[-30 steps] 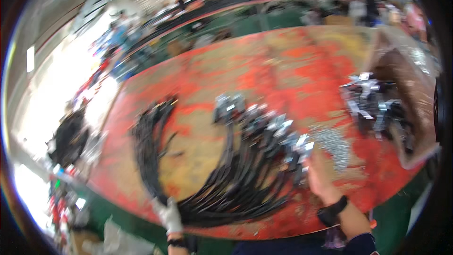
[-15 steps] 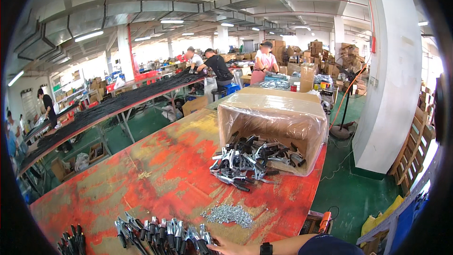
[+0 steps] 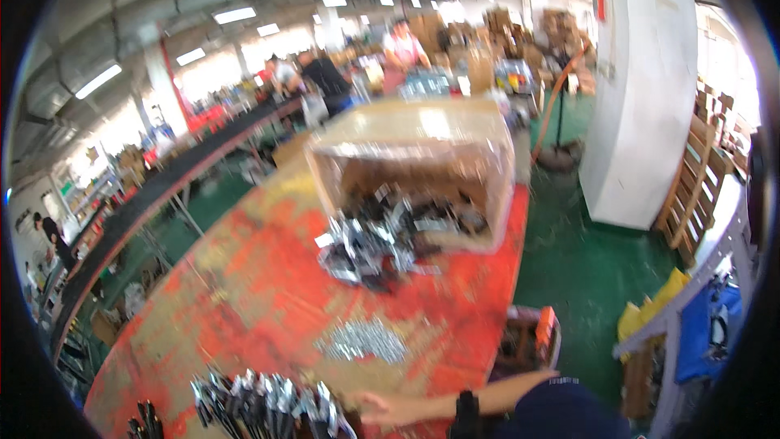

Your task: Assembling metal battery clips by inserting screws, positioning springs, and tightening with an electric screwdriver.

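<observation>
My right hand (image 3: 386, 408), with a dark watch (image 3: 467, 410) on its wrist, is low over the near part of the red, worn table (image 3: 268, 276). Its fingers point left, blurred, and look loosely stretched with nothing visible in them. Just left of them stands a row of metal spring clamps with black handles and cables (image 3: 272, 406). Beyond the hand lies a heap of small silvery screws or similar parts (image 3: 361, 341). Farther off, loose clamps (image 3: 378, 244) spill from a tipped cardboard box (image 3: 422, 126) lined with clear plastic. My left hand is out of view.
Several black cables (image 3: 146, 421) sit at the near left edge. A long bench (image 3: 187, 150) covered with black cables runs along the left. A white pillar (image 3: 634, 114) and wooden pallets (image 3: 691, 187) stand at the right. Several people work farther back, one in pink (image 3: 404, 53).
The view has swung and blurred, so the box and clamps appear farther left and higher. My right hand, earlier at the rightmost clamps, now shows a little apart from them.
</observation>
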`<state>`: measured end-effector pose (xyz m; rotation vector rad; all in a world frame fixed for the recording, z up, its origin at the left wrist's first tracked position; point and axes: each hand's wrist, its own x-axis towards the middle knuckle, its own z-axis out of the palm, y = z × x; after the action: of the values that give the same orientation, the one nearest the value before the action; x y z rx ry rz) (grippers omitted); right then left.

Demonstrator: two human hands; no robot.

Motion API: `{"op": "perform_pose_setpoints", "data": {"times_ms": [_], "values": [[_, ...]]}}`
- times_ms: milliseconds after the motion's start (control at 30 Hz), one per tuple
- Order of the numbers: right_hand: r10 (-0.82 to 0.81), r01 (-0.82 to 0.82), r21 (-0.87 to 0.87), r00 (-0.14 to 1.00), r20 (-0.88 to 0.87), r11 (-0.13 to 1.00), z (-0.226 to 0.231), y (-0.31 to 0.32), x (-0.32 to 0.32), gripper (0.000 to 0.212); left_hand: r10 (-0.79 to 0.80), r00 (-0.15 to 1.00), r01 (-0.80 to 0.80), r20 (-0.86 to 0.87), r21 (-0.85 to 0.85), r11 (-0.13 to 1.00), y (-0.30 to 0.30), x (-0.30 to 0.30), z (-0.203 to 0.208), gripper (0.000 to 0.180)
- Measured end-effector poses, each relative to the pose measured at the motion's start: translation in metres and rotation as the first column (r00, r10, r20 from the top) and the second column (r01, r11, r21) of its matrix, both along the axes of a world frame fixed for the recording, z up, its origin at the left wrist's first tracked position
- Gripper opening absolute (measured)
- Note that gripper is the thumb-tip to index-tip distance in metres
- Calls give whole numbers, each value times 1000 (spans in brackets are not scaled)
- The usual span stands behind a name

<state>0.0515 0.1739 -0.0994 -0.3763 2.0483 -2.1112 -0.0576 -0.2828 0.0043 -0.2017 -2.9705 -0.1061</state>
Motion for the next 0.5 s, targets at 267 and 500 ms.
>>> {"op": "perform_pose_setpoints", "data": {"times_ms": [267,500], "values": [[-553,559,335,824,-122,759,66,140,149,28,226,890,-332,397,222,917,113,-16,-13,74],[-888,688,675,448,-107,266,-86,239,224,24,93,926,-298,366,556,776,154,53,-16,66]]}}
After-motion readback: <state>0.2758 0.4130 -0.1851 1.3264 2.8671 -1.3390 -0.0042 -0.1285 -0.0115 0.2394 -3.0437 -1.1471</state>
